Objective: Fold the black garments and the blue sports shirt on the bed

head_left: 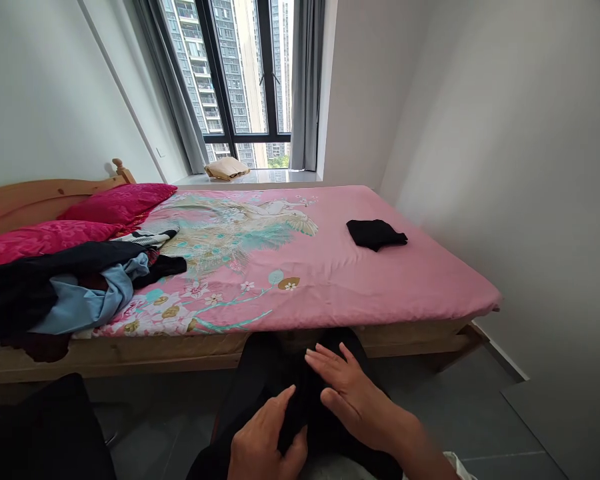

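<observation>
My left hand (267, 437) is held above my lap, thumb and fingers apart, with nothing in it. Beside it my right hand (353, 393) is stretched out flat over my black trousers (260, 373), its fingers spread and holding nothing. In front of my knees is a bed with a pink flowered sheet (330, 293). A folded black garment (375, 235) lies on the sheet to the right. On the left of the bed is a heap of clothes, with a light blue garment (95, 303) and a black garment (20, 280) in it.
Two magenta pillows (125, 203) rest by the wooden headboard (45, 193). A beige folded item (227, 168) lies on the window sill (275, 176). A black chair-like object (45, 433) stands at the lower left. White walls (530, 200) bound the right side.
</observation>
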`<state>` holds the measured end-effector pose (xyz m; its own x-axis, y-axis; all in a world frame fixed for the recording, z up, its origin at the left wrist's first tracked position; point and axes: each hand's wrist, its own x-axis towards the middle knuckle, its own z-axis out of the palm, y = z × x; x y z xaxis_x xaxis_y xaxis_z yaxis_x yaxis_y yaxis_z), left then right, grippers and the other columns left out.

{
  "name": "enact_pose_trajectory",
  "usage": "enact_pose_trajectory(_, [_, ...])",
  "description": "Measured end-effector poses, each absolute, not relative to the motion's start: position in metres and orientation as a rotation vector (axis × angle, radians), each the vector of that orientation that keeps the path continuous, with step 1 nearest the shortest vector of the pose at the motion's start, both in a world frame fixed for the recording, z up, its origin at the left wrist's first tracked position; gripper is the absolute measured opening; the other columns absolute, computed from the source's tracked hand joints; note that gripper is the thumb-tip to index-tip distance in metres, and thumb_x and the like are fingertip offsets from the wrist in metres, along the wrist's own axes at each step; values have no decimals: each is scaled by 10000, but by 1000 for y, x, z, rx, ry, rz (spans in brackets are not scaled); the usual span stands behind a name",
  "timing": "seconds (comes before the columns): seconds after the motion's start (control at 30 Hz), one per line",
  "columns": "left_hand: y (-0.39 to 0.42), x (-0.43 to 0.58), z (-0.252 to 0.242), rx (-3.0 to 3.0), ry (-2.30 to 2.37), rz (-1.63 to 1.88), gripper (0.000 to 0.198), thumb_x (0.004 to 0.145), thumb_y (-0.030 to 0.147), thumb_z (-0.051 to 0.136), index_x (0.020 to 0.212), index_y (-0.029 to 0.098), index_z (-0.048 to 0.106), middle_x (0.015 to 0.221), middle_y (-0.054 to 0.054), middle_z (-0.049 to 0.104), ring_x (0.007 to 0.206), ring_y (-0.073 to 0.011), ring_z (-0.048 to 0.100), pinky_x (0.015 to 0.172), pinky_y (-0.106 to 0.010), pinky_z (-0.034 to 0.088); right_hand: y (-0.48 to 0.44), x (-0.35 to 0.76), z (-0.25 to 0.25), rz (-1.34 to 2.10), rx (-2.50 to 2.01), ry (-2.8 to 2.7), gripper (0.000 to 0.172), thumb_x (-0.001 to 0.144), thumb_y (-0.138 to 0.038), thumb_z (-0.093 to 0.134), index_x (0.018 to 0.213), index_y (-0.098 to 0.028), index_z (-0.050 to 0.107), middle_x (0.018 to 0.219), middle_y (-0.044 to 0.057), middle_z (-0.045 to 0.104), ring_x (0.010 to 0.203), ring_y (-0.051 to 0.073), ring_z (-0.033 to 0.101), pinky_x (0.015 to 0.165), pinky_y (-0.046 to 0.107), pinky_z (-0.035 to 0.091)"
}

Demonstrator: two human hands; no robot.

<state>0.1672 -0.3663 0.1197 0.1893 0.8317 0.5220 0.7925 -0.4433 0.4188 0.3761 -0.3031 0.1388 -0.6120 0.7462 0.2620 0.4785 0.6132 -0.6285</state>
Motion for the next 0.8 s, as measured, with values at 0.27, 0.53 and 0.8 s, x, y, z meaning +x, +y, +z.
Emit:
enact_pose_trajectory(0.27, [-368, 169, 129, 2531, 1571, 1150, 402, 773, 180, 525, 1171, 197, 470, 940, -29, 716, 830, -131, 691, 739, -174, 549, -301, 377, 139, 566, -940, -2295, 698, 884, -627, 211, 1463, -264, 70, 1522, 51, 158, 1391, 260, 113, 1122, 515, 83])
enact_pose_trajectory(0.53, [-370, 164, 124, 2464, 1673, 1109, 408, 778, 229, 575, 1176, 211, 486, 983, -28, 677, 864, -124, 675, 764, -174, 542, -305, 382, 134, 1166, -1238, -1468, 447, 897, -537, 355, 946, -185, 627, 887, 69, 646, 853, 192, 616, 785, 341, 514])
enact_pose_trajectory(0.8, [-371, 173, 117, 2524, 1609, 1113, 403, 728, 191, 579, 1131, 204, 557, 879, -19, 616, 716, -91, 650, 624, -122, 525, -348, 367, 108, 2138, -1012, -298, 308, 773, -419, 634, 934, -171, 546, 849, 24, 609, 703, 139, 610, 581, 280, 521])
